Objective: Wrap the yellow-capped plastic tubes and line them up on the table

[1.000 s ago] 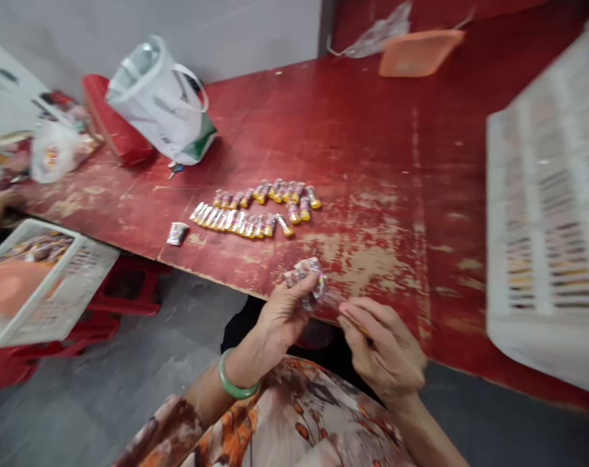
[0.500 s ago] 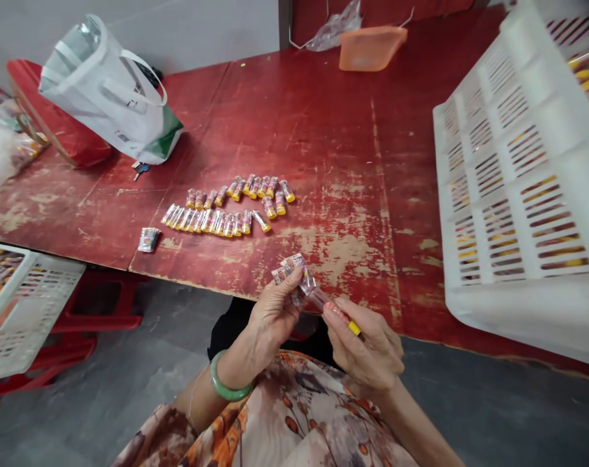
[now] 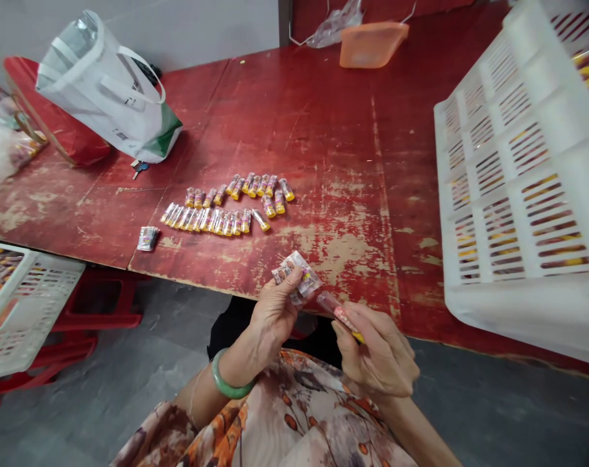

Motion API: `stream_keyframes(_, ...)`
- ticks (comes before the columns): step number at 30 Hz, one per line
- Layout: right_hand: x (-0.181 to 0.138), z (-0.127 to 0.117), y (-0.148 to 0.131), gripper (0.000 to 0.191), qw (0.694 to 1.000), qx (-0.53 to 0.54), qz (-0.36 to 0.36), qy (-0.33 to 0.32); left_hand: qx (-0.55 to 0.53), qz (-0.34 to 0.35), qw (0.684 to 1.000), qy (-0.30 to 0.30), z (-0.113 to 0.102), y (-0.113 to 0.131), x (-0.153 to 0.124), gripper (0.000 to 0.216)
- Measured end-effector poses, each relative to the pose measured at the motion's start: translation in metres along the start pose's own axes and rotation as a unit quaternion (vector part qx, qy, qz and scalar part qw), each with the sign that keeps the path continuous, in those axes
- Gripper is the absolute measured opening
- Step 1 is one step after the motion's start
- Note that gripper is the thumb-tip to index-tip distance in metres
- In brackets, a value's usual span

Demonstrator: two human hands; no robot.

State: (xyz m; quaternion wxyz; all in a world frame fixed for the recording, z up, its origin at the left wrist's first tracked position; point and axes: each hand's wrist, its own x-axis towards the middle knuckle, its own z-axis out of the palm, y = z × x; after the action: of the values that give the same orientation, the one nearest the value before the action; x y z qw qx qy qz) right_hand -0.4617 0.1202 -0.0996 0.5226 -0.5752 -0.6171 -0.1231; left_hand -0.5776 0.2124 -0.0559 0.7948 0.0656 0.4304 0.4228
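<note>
Fingers of the left hand (image 3: 272, 316) pinch a flimsy-looking label wad (image 3: 296, 277); at its three o'clock, the right hand (image 3: 378, 355) grips a light, probably slippery tube (image 3: 334, 307) mid-barrel.

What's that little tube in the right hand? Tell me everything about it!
The tube is small and see-through with reddish insides and a yellow end. The right hand pinches it in its fingers, hiding its middle. It slants above the table edge, its free end close to the wrappers in the left hand.
</note>
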Motion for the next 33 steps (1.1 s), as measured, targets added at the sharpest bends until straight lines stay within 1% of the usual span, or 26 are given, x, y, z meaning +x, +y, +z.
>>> stream_keyframes(3, 0.003, -0.003, -0.001, 0.052, 0.999, 0.037, -0.004, 0.007, -0.008, -0.006, 1.0, -0.002, 0.005, 0.0, -0.002, 0.025)
stream_keyframes(7, 0.009, -0.002, 0.001, 0.048, 0.999, 0.032, -0.024, 0.01, 0.005, -0.016, 1.0, -0.011, 0.007, -0.001, -0.004, 0.026)
stream_keyframes(10, 0.011, -0.004, 0.001, 0.049, 0.999, 0.032, -0.032, 0.016, 0.009, -0.01, 1.0, -0.014, 0.005, -0.002, -0.004, 0.029)
stream_keyframes(14, 0.007, -0.007, -0.002, 0.054, 0.999, 0.045, -0.021, 0.009, -0.002, -0.004, 1.0, 0.006, 0.004, -0.004, -0.003, 0.03)
stream_keyframes(20, 0.003, -0.002, -0.003, 0.051, 0.999, 0.047, -0.017, 0.018, 0.003, -0.025, 1.0, -0.007, 0.001, -0.008, -0.001, 0.028)
stream_keyframes(23, 0.004, 0.0, 0.002, 0.05, 0.998, 0.036, -0.039, 0.022, 0.005, -0.04, 0.999, -0.011, -0.002, -0.009, -0.001, 0.028)
stream_keyframes(27, 0.002, 0.0, 0.007, 0.054, 0.997, -0.012, -0.083, -0.003, -0.007, -0.054, 0.998, 0.014, -0.003, -0.008, 0.0, 0.027)
stream_keyframes(29, -0.001, 0.0, 0.007, 0.056, 0.995, -0.036, -0.097, -0.016, -0.007, -0.045, 0.999, 0.021, -0.001, -0.008, 0.0, 0.028)
stream_keyframes(30, -0.003, 0.0, 0.006, 0.057, 0.995, -0.036, -0.092, -0.02, -0.004, -0.034, 0.999, 0.021, 0.0, -0.009, 0.0, 0.029)
stream_keyframes(33, -0.005, 0.003, 0.003, 0.054, 0.999, 0.007, -0.04, -0.032, 0.015, 0.008, 1.0, 0.01, 0.003, -0.009, -0.002, 0.03)
